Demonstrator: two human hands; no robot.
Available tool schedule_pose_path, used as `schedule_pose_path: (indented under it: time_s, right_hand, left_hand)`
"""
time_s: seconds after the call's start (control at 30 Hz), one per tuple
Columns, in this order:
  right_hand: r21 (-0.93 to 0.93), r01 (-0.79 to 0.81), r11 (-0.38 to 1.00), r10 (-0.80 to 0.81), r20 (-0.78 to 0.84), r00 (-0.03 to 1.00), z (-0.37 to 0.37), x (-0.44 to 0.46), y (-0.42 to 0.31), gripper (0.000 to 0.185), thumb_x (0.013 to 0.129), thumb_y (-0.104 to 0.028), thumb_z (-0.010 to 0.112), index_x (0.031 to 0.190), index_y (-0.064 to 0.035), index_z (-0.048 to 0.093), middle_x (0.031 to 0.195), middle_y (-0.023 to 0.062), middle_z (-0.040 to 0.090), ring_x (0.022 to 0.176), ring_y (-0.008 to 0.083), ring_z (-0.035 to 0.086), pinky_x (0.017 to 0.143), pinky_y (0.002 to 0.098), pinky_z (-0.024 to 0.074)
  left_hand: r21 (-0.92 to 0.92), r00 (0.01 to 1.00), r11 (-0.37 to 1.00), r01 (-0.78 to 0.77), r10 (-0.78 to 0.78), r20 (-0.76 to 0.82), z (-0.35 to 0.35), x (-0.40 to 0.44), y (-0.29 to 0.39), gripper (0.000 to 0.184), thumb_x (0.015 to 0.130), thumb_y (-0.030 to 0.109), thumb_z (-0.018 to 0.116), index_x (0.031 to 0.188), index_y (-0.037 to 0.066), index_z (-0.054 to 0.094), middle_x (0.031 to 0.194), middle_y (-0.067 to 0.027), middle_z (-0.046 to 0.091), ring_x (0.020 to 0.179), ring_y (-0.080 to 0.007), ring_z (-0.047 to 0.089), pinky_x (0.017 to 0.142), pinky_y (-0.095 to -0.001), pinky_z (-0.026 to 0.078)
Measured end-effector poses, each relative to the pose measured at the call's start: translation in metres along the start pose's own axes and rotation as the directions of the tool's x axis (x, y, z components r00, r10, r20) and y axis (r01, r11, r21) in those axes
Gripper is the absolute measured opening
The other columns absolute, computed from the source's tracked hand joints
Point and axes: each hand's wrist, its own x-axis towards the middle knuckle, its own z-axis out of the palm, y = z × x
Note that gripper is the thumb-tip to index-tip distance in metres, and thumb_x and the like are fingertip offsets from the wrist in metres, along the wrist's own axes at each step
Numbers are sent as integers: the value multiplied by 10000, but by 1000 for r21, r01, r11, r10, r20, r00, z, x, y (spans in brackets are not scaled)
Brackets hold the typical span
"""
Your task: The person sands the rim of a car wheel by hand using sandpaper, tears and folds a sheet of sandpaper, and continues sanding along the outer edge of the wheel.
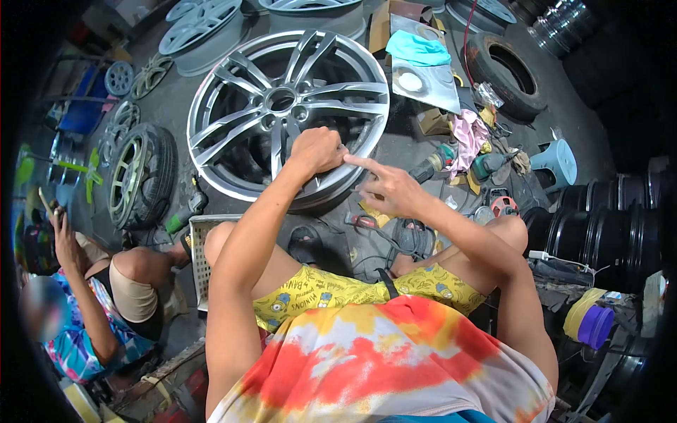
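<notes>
A silver alloy wheel rim with paired spokes lies face up in front of me. My left hand is over the near part of its face, fingers curled closed and turned downward. Whatever those fingers hold, if anything, is hidden beneath them. At the near right edge of the rim is my right hand, its index finger stretched toward the left hand's knuckles. Its other fingers are loosely bent, slightly blurred and apart, with nothing visible in them.
Power tools, a pink cloth and cables litter the floor at right, near a tyre and a blue stool. Dark rims are stacked at far right. Another person sits at left beside a tyred wheel.
</notes>
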Motion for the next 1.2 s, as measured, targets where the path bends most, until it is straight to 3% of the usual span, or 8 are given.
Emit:
schedule_pose_path:
  time_s: [0.07,0.17,0.27,0.43,0.53,0.8,1.03,1.2]
  right_hand:
    - [67,-33,997,29,49,998,2,0,4,109,772,-117,751,752,-21,704,1530,80,530,1098,270,685,915,405,547]
    - [-197,66,978,-105,-193,976,-15,3,48,105,775,-127,754,774,-26,730,1540,88,526,1108,281,689,927,401,556]
    - [-294,-202,934,153,-182,971,-14,0,53,99,783,-123,753,814,-29,753,1559,92,508,1164,284,679,960,387,556]
    - [72,-247,966,251,-464,849,68,-13,-27,75,795,-68,756,855,-22,758,1567,157,481,1265,312,626,1012,389,538]
    - [8,-259,966,224,-524,822,82,-13,-44,86,799,-60,760,867,-11,749,1560,182,481,1279,343,610,1024,406,531]
    - [-40,-315,948,243,-548,800,48,2,25,130,802,-42,717,905,19,768,1589,234,430,1332,381,571,1064,429,489]
    - [127,-279,952,302,-549,780,94,-12,-62,128,835,-69,742,952,-20,759,1574,215,455,1340,384,558,1073,450,474]
    - [4,-263,965,226,-519,824,77,-14,-30,120,836,-73,742,950,-44,763,1553,208,480,1362,361,540,1102,456,453]
  left_hand:
    - [-4,1000,1000,0,0,2,-1,-1,-1,349,848,349,625,823,41,788,812,-265,708,813,-441,716,796,-504,582]
    - [-6,1000,1000,-16,16,-6,-1,-1,2,350,847,348,621,821,41,787,811,-266,707,816,-441,715,799,-504,581]
    - [4,1000,1000,-10,10,-22,-1,-1,1,348,842,348,621,820,41,786,809,-270,705,815,-443,713,800,-504,580]
    - [1,1000,1000,-4,4,-27,1,-1,2,354,838,356,634,816,36,784,807,-281,698,807,-462,706,799,-503,579]
    - [4,1000,1000,-10,10,5,-4,-2,4,360,844,364,638,824,36,787,804,-291,693,804,-466,704,801,-502,580]
    - [10,999,1000,9,-9,-35,1,0,1,359,847,369,648,836,40,793,802,-298,690,801,-464,706,807,-499,582]
    - [26,1000,1000,16,-16,-6,1,1,2,344,841,356,649,834,44,794,808,-281,699,798,-461,708,800,-498,583]
    - [14,1000,1000,-4,4,-26,0,0,0,345,841,357,647,833,44,794,807,-281,698,797,-461,708,796,-500,583]
